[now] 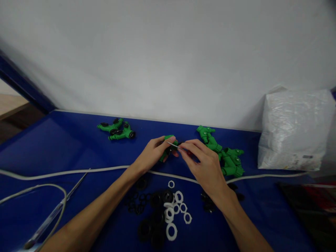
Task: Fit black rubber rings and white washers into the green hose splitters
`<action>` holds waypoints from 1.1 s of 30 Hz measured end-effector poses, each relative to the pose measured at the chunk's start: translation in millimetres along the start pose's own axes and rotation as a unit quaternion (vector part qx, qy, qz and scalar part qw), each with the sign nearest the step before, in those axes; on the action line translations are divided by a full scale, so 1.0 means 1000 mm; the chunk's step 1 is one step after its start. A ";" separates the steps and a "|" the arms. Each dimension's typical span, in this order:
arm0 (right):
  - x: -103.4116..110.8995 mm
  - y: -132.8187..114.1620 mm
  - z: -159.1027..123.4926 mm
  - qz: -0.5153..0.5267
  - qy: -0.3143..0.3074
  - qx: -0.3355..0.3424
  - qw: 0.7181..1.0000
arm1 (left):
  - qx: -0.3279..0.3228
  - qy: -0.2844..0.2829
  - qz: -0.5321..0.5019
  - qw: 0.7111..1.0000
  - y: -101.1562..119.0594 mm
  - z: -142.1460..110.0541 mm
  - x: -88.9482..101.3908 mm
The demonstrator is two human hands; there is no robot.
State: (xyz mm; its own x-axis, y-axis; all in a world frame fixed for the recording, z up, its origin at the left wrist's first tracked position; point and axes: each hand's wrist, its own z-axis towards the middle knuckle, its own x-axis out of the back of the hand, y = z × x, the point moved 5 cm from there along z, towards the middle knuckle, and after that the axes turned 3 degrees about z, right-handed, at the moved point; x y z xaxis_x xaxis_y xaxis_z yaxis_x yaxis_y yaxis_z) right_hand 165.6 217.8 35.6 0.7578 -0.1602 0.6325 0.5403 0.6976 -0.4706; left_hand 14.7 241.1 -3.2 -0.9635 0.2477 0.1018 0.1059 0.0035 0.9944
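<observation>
My left hand (151,152) is closed around a green plastic hose fitting (170,138), mostly covered by the fingers. My right hand (206,162) grips a thin screwdriver (173,145) with a red handle; its metal tip points left, against or just in front of the fitting. Further right lie several green Y-shaped fittings (232,162) in a pile. Two green fittings with black parts (123,134) rest at the back left. Nearer me are white rings (171,231), large black rings (157,217) and small black rings (141,199).
A white cable (65,172) crosses the blue table, passing under my forearms. At the left lies a long slender tool (56,210) beside another cable loop. Black parts (208,203) sit by my right wrist. A white plastic-wrapped package (296,129) stands right, against the wall.
</observation>
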 end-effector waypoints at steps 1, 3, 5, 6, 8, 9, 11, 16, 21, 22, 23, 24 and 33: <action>0.000 0.000 0.000 -0.001 0.000 -0.003 1.000 | -0.001 0.001 0.001 1.000 0.000 0.000 0.000; -0.001 0.001 0.000 -0.001 -0.001 -0.012 1.000 | -0.001 0.002 0.004 1.000 0.000 -0.001 -0.001; -0.001 0.002 0.000 -0.003 -0.001 -0.021 1.000 | -0.002 0.002 0.008 1.000 -0.001 -0.002 -0.002; -0.001 0.002 0.000 -0.005 -0.001 -0.024 1.000 | -0.003 0.001 0.010 1.000 -0.002 -0.002 -0.002; -0.001 0.002 0.001 -0.007 -0.004 -0.028 1.000 | -0.003 -0.001 0.010 1.000 -0.002 -0.002 -0.003; -0.001 0.002 0.001 -0.007 -0.005 -0.029 1.000 | -0.002 -0.001 0.009 1.000 -0.003 -0.002 -0.003; 0.001 0.001 0.002 -0.005 -0.009 -0.031 0.999 | -0.002 -0.001 0.007 1.000 -0.002 -0.001 -0.002; 0.004 -0.001 0.003 0.021 -0.021 -0.035 0.999 | -0.003 0.004 0.006 1.000 -0.001 -0.001 0.000; 0.002 0.002 0.003 0.032 -0.027 -0.045 0.998 | 0.006 0.008 0.006 1.000 -0.002 0.000 -0.001; 0.001 0.004 0.003 0.032 -0.025 -0.049 0.998 | 0.009 0.009 0.006 1.000 -0.003 0.000 -0.001; 0.001 0.006 0.002 0.032 -0.021 -0.051 0.998 | 0.013 0.009 0.007 1.000 -0.003 0.000 -0.001; 0.001 0.007 0.002 0.032 -0.017 -0.053 0.998 | 0.017 0.010 0.008 1.000 -0.003 -0.001 -0.001; 0.000 0.008 0.001 0.073 -0.033 -0.062 0.995 | -0.003 0.007 0.020 1.000 0.000 -0.002 0.001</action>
State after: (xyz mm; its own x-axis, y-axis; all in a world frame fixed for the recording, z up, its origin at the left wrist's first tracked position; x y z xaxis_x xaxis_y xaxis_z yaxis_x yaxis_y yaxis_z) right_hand 169.3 224.7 32.3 0.8084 -0.0142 0.5884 0.4700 0.6175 -0.6307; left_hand 13.7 239.7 -3.6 -0.9620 0.2335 0.1415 0.1426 -0.0122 0.9897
